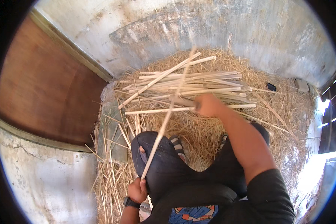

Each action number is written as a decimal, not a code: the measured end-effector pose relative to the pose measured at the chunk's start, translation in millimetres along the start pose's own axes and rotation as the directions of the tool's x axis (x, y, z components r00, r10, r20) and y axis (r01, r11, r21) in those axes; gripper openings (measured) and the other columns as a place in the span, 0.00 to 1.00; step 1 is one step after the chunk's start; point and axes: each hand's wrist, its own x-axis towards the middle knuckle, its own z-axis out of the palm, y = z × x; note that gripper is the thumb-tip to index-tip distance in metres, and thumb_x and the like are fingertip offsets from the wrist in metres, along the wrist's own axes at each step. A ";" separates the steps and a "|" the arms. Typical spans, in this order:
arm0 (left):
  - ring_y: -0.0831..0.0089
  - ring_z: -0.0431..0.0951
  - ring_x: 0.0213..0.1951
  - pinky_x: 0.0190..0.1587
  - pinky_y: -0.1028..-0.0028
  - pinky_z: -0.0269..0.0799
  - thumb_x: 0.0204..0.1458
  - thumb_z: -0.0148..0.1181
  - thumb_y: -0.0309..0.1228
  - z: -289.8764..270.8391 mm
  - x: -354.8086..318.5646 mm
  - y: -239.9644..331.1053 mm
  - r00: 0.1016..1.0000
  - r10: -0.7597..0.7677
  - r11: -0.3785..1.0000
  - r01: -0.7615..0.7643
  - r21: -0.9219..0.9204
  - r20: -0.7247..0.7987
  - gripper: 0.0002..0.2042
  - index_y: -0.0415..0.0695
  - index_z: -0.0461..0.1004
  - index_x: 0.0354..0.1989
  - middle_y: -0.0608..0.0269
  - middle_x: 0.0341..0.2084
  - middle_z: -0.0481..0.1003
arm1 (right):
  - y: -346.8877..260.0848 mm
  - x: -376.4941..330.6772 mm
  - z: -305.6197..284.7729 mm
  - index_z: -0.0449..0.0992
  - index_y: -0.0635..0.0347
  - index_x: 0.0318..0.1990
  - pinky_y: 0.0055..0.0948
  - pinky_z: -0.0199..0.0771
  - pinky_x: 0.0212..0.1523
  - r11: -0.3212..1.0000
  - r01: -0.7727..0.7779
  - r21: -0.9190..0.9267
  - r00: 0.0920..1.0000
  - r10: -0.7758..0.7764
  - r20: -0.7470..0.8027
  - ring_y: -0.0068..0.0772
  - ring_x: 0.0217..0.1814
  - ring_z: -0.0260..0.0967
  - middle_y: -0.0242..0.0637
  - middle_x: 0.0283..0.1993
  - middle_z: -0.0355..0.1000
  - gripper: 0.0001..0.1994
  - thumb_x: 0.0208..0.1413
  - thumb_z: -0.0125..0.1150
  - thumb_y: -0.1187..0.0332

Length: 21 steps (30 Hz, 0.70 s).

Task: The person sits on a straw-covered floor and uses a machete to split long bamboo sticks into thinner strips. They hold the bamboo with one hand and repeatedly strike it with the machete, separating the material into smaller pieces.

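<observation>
My left hand (137,191), with a dark watch on its wrist, is closed round the near end of a long pale bamboo strip (158,138). The strip slants up and away past my left knee, its far end smeared by motion. Over the pile, my right hand (209,105) is closed on a knife (183,101) whose greyish blade points left and is blurred. That blade meets or crosses the strip; whether they touch I cannot tell. Beneath lies a heap of split bamboo strips (212,83), mostly side by side, with a few lying aslant on top.
Straw and shavings (198,138) cover the floor round my sandalled feet. A stained wall (250,41) curves behind the heap, and a brown wooden door panel (44,82) stands at left. A small black object (271,87) lies at the right; thin offcuts (112,179) lie at lower left.
</observation>
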 end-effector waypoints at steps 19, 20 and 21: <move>0.40 0.74 0.23 0.24 0.49 0.66 0.63 0.46 0.43 -9.0 -23.5 -9.4 0.997 -0.051 0.994 0.055 0.093 -0.049 0.20 0.40 0.68 0.24 0.41 0.17 0.72 | 16.5 9.3 -20.6 0.80 0.62 0.39 0.45 0.74 0.43 0.998 0.018 0.064 0.982 -0.006 -0.186 0.55 0.40 0.75 0.53 0.36 0.77 0.15 0.43 0.59 0.66; 0.40 0.74 0.23 0.24 0.51 0.67 0.63 0.46 0.43 -8.8 -24.9 -4.1 0.997 -0.050 0.997 0.052 0.050 -0.052 0.20 0.40 0.68 0.24 0.42 0.16 0.71 | 10.6 5.7 -20.1 0.78 0.65 0.37 0.43 0.74 0.41 0.999 0.047 0.006 0.977 -0.044 -0.210 0.52 0.37 0.75 0.53 0.33 0.76 0.15 0.42 0.64 0.65; 0.41 0.74 0.23 0.24 0.51 0.67 0.63 0.46 0.43 -7.3 -24.3 -1.6 0.998 -0.051 0.998 0.053 0.038 -0.048 0.20 0.40 0.68 0.24 0.42 0.16 0.71 | 7.1 -1.8 -22.8 0.78 0.65 0.37 0.44 0.74 0.40 0.994 0.105 -0.020 0.973 -0.107 -0.206 0.53 0.38 0.75 0.53 0.33 0.76 0.15 0.42 0.65 0.65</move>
